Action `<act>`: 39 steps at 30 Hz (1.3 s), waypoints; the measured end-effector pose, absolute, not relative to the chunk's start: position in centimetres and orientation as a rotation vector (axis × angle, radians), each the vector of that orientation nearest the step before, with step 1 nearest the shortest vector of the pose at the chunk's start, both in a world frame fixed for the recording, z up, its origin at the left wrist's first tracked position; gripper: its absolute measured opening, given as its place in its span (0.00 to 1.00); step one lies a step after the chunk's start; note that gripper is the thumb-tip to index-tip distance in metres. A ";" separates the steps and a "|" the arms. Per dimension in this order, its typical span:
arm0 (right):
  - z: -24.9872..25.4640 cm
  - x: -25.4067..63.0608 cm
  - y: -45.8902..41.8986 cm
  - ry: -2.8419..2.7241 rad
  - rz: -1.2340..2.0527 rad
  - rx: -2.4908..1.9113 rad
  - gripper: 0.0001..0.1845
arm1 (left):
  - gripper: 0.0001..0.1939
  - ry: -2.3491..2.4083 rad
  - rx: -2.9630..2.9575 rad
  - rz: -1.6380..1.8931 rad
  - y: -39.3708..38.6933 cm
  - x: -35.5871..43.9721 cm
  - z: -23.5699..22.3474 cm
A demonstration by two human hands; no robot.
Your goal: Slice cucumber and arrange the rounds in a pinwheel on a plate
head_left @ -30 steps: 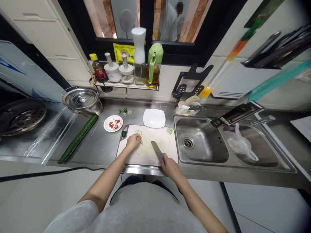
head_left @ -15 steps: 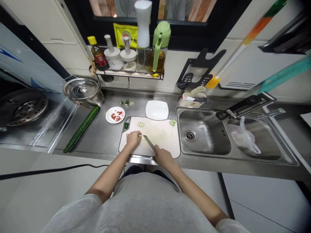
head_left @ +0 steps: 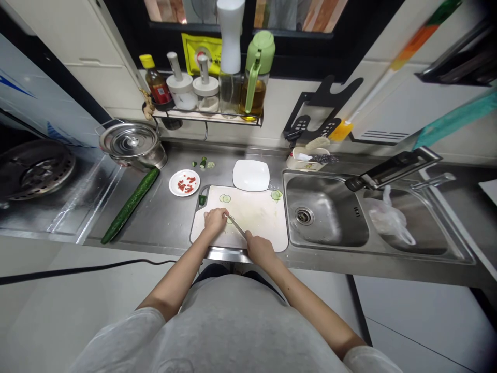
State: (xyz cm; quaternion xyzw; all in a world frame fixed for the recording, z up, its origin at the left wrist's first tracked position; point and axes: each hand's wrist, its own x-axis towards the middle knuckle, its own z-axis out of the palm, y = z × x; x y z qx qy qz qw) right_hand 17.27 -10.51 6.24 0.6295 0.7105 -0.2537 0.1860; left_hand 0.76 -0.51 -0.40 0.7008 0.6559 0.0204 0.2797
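My right hand [head_left: 261,249] is closed round the handle of a kitchen knife [head_left: 238,227], its blade slanting up and left over the white cutting board [head_left: 258,215]. The blade's tip meets a thin cucumber slice [head_left: 230,220] on the board. My left hand [head_left: 215,221] pinches that slice at its left edge, fingers together. Two more cucumber slices [head_left: 224,198] lie just beyond my left hand. A small pile of slices [head_left: 276,195] sits at the board's far right corner. A dark green cucumber piece [head_left: 202,200] lies by the board's handle slot.
Behind the board stands a white dish [head_left: 250,175]. To its left are a plate of chopped red bits [head_left: 184,195], cucumber ends [head_left: 203,162], a whole cucumber [head_left: 130,206] and a lidded pot [head_left: 132,145]. A sink [head_left: 326,228] adjoins on the right; a condiment rack [head_left: 209,117] hangs above.
The knife has moved left and its tip has come onto the slice at my left hand. My left hand has come down from the two far slices. The view has tilted down.
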 end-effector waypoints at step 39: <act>5.5 18.7 -12.1 1.942 -0.770 1.742 0.20 | 0.14 1.723 1.940 -0.043 0.0 1.0 -0.8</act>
